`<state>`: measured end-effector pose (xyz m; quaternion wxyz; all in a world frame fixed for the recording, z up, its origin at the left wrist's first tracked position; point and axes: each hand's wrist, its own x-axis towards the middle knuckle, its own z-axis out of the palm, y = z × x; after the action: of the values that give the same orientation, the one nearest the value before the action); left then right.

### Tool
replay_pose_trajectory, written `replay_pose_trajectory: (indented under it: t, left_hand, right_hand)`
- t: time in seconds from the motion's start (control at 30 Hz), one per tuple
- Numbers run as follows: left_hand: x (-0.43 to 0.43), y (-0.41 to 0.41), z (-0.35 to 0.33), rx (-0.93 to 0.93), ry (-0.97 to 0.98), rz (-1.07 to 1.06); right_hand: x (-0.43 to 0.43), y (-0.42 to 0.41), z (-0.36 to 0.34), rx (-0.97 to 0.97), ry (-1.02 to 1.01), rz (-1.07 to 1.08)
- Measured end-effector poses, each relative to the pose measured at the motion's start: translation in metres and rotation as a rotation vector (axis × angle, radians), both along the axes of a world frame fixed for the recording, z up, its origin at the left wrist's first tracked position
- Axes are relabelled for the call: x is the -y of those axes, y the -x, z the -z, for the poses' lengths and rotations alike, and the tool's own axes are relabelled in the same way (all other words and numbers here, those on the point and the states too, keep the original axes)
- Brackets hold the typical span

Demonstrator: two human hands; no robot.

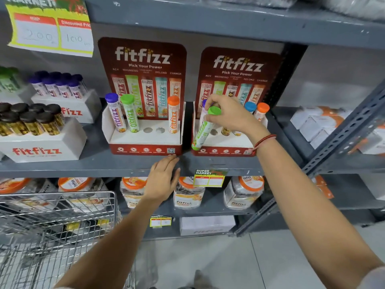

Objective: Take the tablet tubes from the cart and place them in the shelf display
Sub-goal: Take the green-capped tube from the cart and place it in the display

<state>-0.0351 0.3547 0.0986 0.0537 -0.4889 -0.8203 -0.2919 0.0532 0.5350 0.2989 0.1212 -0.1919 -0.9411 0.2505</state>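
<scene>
Green-capped tube tilting cap-up over right display's front-left corner, pinched in right hand; left hand resting open, empty, on shelf edge.

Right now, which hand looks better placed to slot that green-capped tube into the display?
The right hand: it already grips the green-capped tube, tilted over the right display stand. The left hand is empty, resting flat on the shelf edge.

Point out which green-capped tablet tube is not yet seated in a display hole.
The green-capped tablet tube held in the right hand, tilted over the right display stand. The other green-capped tube stands seated in the left stand.
</scene>
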Motion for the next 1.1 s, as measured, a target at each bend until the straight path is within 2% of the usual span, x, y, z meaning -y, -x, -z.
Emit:
replay_pose_trajectory:
  t: [0.13,0.33,0.67,0.83,1.1]
  left_hand:
    - [-0.016,-0.013,0.003,-0.02,0.041,0.078]
    - [-0.025,-0.02,0.014,-0.152,0.157,0.113]
    - [-0.023,-0.016,0.018,-0.147,0.207,0.158]
    - [-0.022,-0.014,0.02,-0.161,0.24,0.154]
    - [-0.017,-0.014,0.023,-0.17,0.239,0.156]
  right_hand:
    - [-0.018,-0.007,-0.004,0.021,-0.076,0.041]
    - [-0.039,-0.015,-0.021,0.054,-0.161,0.014]
    - [-0.063,0.005,-0.021,0.166,-0.266,0.028]
    - [-0.074,0.014,-0.016,0.175,-0.193,0.056]
    - [-0.082,0.022,-0.012,0.217,-0.223,0.065]
